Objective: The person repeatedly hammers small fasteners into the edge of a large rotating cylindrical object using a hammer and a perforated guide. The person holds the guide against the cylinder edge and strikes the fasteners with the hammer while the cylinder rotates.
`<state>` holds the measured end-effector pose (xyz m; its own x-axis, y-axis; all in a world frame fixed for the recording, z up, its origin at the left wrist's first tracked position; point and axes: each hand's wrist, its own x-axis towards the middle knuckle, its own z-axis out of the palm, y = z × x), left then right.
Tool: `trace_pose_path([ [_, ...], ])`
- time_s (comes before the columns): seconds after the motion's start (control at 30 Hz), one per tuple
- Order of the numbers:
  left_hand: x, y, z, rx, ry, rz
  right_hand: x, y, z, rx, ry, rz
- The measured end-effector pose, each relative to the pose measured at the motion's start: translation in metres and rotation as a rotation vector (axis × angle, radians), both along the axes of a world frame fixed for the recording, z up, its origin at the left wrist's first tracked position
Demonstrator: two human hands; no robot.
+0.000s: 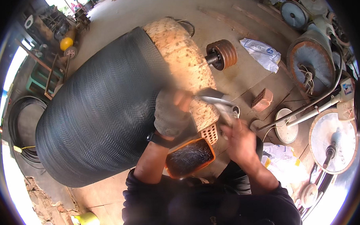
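A large drum ribbed in black (108,112) lies on its side, with a band of pale, dark-spotted wood (184,58) at its right end. My left hand (172,112), in a grey fingerless glove, rests where the black ribbing meets the wood; what its fingertips pinch is blurred. My right hand (240,140) is bare and blurred by motion. It is closed around the lower end of a metal tool (216,100), whose exact kind is unclear, beside the wooden rim. Below my left hand stands an orange plastic tray (212,159) holding many small nails or metal pins.
A rust-brown grooved pulley (225,54) sticks out from the drum's end. On the floor are a red brick (262,100), a white sack (261,53) and a coil of black cable (15,118). Metal drums (310,66) and a white fan (344,106) line the right side.
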<state>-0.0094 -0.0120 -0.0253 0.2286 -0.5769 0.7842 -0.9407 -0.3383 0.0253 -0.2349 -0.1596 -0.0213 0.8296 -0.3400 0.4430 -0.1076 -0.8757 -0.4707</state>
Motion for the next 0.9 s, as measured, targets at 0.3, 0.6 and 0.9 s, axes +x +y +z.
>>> trace_pose_path([
  [0.3, -0.012, 0.004, 0.006, -0.038, -0.008, 0.064, -0.044, -0.013, -0.018, 0.472, -0.518, -0.005],
  [0.6, -0.135, 0.086, -0.103, 0.214, 0.518, 0.132, -0.031, 0.019, -0.065, 0.895, -0.092, -0.002],
  [0.9, -0.163, 0.109, -0.119, 1.172, 0.457, 0.145, -0.015, 0.017, -0.065, 0.451, -0.149, 0.064],
])
